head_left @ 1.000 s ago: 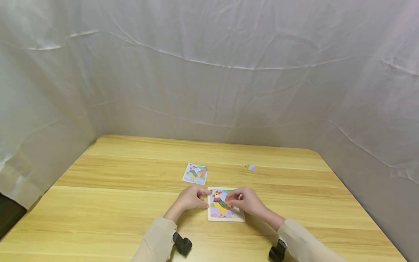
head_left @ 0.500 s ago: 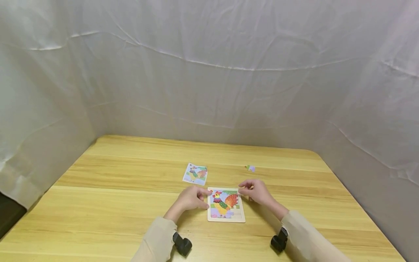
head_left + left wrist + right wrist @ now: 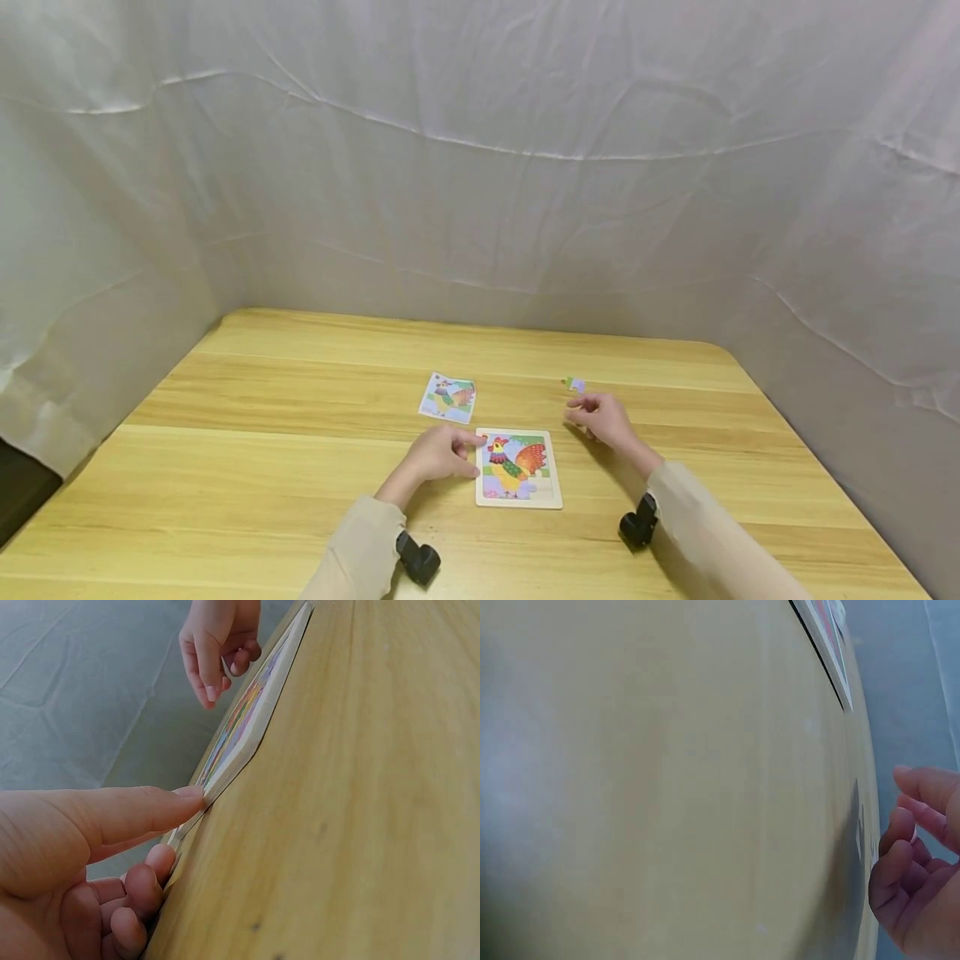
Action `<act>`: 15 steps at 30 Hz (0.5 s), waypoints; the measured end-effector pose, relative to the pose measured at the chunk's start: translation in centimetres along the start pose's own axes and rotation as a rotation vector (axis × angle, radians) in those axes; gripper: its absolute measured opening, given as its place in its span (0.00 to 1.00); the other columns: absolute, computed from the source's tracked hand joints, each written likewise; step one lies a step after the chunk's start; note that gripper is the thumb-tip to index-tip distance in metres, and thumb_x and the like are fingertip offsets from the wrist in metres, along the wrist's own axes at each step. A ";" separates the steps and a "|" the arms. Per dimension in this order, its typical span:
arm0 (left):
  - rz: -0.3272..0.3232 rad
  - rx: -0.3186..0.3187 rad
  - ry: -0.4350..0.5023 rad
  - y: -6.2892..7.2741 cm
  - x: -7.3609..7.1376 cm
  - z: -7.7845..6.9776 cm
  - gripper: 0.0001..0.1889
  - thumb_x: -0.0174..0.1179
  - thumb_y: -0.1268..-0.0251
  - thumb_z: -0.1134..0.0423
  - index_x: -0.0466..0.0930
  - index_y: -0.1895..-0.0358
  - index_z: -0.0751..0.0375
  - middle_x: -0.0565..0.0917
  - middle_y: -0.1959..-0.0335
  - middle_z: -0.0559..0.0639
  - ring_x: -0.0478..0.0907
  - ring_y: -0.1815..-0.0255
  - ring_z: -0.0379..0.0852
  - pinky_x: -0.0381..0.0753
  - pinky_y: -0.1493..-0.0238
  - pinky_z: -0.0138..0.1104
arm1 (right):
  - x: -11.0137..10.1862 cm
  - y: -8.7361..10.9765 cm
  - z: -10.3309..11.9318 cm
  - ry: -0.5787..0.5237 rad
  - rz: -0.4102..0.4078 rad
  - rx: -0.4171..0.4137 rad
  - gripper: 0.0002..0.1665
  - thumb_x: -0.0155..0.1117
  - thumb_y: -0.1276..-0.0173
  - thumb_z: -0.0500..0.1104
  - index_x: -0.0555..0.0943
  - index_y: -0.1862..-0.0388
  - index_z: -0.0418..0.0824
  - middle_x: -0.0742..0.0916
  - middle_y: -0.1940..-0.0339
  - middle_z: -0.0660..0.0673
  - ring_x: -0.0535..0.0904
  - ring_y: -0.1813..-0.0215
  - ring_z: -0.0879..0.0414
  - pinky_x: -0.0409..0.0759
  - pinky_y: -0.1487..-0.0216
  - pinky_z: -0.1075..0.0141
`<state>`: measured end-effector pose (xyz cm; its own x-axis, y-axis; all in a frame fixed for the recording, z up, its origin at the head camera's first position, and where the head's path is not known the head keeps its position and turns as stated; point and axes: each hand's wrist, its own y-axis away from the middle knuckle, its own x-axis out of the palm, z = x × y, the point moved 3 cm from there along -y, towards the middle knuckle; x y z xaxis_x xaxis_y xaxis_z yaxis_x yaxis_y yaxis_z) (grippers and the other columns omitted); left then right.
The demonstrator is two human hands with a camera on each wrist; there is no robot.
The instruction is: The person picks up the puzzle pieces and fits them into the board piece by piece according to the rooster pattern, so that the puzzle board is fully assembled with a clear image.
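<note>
A square wooden jigsaw puzzle point(image 3: 517, 468) with a rooster picture lies in front of me; bare wood shows at its lower right. My left hand point(image 3: 438, 454) touches its left side with outstretched thumb and index finger. In the left wrist view, the thumb point(image 3: 150, 814) meets the pale rim, and the other fingers are curled below. Beyond the puzzle's upper right corner is my right hand point(image 3: 603, 419), fingers loosely bent and no thing visible in them. Just past those fingertips lies a loose green and lilac puzzle piece point(image 3: 575, 384).
A rooster picture card point(image 3: 447, 398) lies behind the puzzle, slightly to the left. The wooden table point(image 3: 262, 467) extends around both hands. Grey cloth point(image 3: 480, 208) hangs at the table's back and sides.
My right hand has left the puzzle's right part and moved away and rightward, close to the loose piece. Where it was, the red tail now shows. The left hand stays put.
</note>
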<state>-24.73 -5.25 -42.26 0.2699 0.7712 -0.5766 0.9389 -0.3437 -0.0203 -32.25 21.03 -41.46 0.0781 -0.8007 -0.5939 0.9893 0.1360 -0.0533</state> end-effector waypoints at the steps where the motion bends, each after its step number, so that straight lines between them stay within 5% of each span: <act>1: -0.001 0.000 -0.001 0.0 0.0 0.0 0.21 0.68 0.58 0.69 0.80 0.54 0.63 0.66 0.89 0.42 0.56 0.88 0.37 0.55 0.85 0.28 | -0.2 -0.2 -0.1 0.000 0.000 0.008 0.13 0.63 0.43 0.36 0.79 0.61 0.29 0.76 0.83 0.47 0.67 0.86 0.59 0.64 0.86 0.71; 15: -0.012 -0.006 0.000 0.2 -0.1 -0.2 0.21 0.68 0.59 0.70 0.81 0.55 0.63 0.68 0.87 0.43 0.58 0.87 0.36 0.56 0.84 0.28 | -1.8 -2.6 -1.8 -0.056 -0.043 0.110 0.23 0.62 0.42 0.38 0.74 0.48 0.29 0.77 0.76 0.44 0.70 0.85 0.60 0.70 0.84 0.69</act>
<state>-24.56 -5.32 -42.03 0.2587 0.7752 -0.5763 0.9433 -0.3313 -0.0223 -35.21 23.15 -41.68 0.0392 -0.8360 -0.5473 0.9992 0.0388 0.0122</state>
